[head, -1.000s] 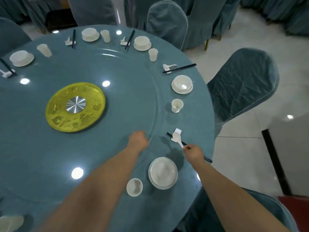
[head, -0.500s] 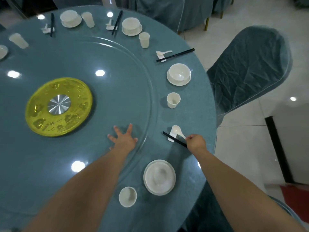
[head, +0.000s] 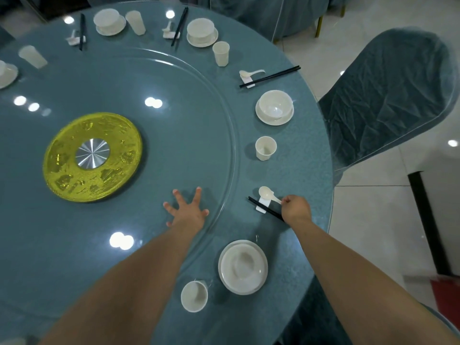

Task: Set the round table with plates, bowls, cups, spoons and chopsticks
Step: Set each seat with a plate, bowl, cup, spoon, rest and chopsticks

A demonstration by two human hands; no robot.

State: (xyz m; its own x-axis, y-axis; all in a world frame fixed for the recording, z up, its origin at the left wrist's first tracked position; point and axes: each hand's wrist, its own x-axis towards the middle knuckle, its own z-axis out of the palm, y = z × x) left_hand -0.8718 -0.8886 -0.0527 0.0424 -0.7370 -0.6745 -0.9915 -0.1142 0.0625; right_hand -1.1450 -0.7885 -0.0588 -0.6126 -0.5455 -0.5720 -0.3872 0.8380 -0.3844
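Blue round tabletop (head: 306, 150): left hand (head: 187, 213) spread flat on the glass; right hand (head: 296, 209) pinching the white spoon (head: 267, 194) handle beside chopsticks (head: 265, 208).

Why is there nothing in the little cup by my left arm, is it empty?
Empty. The cup stands upright on the table, and looking straight into its open mouth shows only its bare white bottom.

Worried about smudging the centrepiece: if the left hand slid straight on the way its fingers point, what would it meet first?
Bare glass mostly; the left hand points up the turntable, passing right of the yellow disc, though the thumb-side fingers might graze it.
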